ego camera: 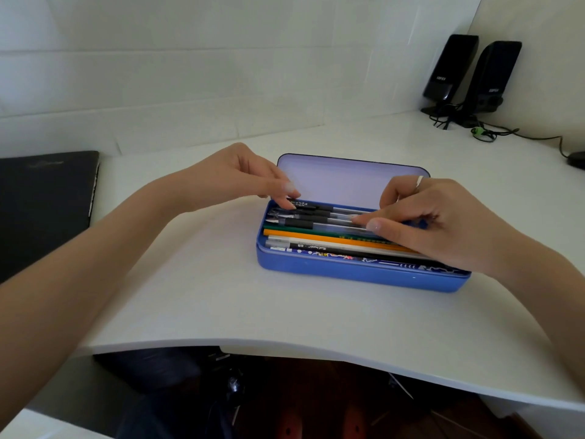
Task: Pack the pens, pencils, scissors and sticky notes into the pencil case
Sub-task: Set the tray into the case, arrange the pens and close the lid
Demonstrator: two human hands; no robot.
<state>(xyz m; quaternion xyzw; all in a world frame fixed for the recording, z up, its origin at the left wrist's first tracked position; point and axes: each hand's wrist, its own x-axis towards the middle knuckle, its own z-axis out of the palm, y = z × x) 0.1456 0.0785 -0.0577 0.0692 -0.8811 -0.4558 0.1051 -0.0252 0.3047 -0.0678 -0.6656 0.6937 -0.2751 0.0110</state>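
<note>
The blue, round-cornered metal pencil case (pixel 361 274) lies open on the white desk (pixel 196 296) before me, lid propped up behind, so I can lay everything lengthwise: three clear pens with black grips (pixel 304 217) along the far side, then what look like four pencils (pixel 316 238), green, orange, white and black. My left hand (pixel 240 179) pinches the tip end of the farthest pen, while my right hand (pixel 443 223) curls its fingertips onto the pens' other ends, I think to nestle them flat. I see neither scissors nor sticky notes; two black speakers (pixel 471 77) stand in the corner.
</note>
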